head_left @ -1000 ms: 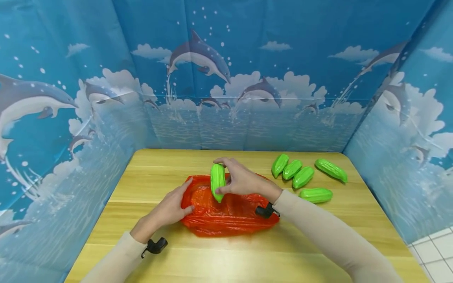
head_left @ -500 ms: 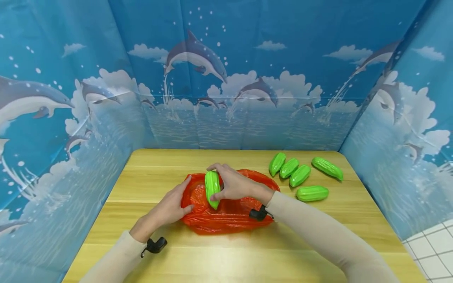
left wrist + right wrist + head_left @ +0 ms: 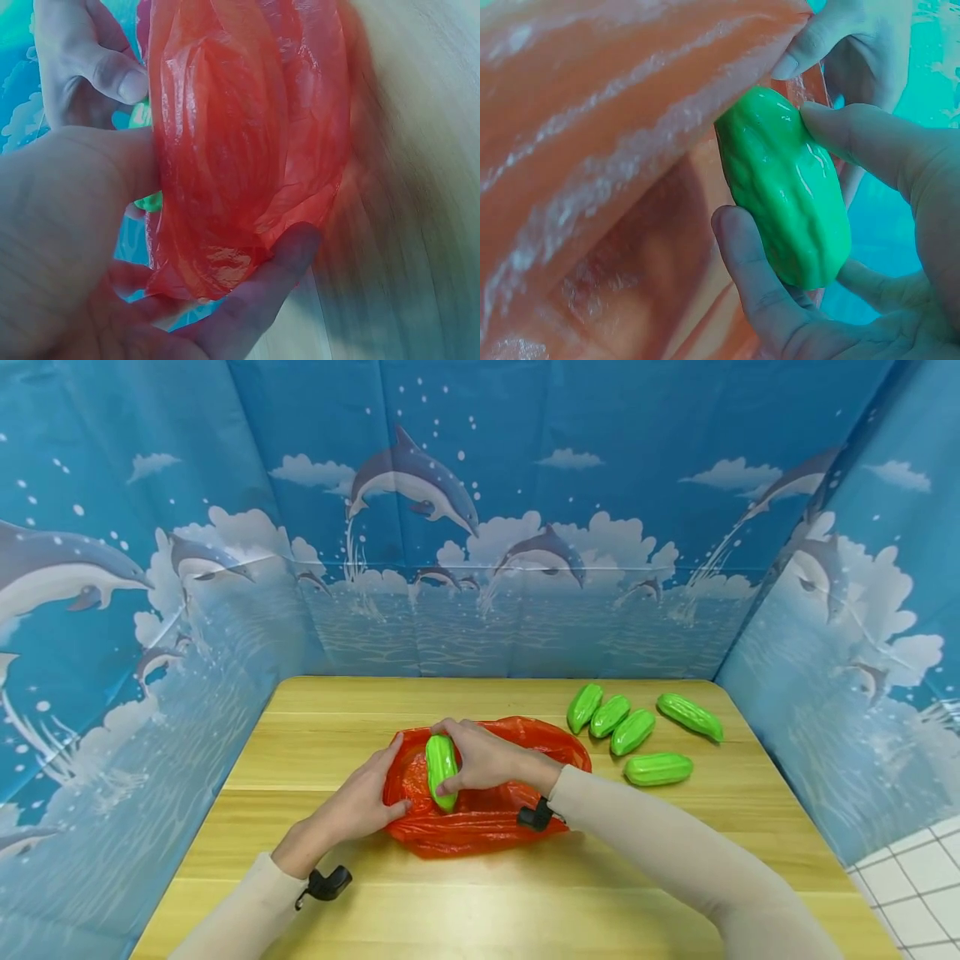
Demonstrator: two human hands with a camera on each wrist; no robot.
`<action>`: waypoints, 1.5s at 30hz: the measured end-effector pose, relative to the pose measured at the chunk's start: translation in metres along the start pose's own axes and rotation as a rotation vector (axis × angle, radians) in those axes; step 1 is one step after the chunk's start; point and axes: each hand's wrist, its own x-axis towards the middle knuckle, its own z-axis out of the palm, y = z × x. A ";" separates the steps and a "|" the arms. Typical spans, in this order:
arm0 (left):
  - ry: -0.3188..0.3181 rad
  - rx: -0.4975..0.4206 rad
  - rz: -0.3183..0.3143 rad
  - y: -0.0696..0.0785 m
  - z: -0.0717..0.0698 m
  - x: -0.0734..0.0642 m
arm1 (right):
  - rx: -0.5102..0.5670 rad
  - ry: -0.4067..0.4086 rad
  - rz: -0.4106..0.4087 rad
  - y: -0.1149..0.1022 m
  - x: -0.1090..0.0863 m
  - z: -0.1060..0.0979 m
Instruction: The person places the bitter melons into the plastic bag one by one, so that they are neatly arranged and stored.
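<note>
A red plastic bag (image 3: pixel 480 839) lies on the table with its mouth spread upward. At its left end my left hand (image 3: pixel 360 797) grips the rim, with the thumb over the front edge and the fingers on the outside, as the left wrist view shows. My right hand (image 3: pixel 483 756) pinches a bright green bitter melon (image 3: pixel 441 768) between thumb and fingers. The glossy, ridged melon (image 3: pixel 787 187) stands nearly upright in the bag's mouth, its lower end down among the red folds. Part of the bag's far rim is behind my right hand.
Three more green bitter melons (image 3: pixel 610 716) lie side by side at the table's back right. Another melon (image 3: pixel 690 717) rests farther right, and one more melon (image 3: pixel 658 769) lies in front of them. A dolphin-print curtain (image 3: pixel 495 610) borders the wooden table (image 3: pixel 315 710).
My right hand has moved left and down, lowering the bitter melon into the bag's mouth. My left hand has kept its grip on the rim. The view has shifted slightly.
</note>
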 end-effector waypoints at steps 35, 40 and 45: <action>-0.048 -0.023 0.013 -0.002 -0.001 -0.003 | -0.019 -0.035 0.117 -0.015 0.010 0.005; -0.043 -0.026 0.015 -0.001 -0.001 -0.003 | 0.005 -0.023 0.079 -0.015 0.008 0.001; -0.042 -0.031 0.009 -0.001 -0.001 -0.003 | 0.030 -0.025 0.061 -0.013 0.004 -0.004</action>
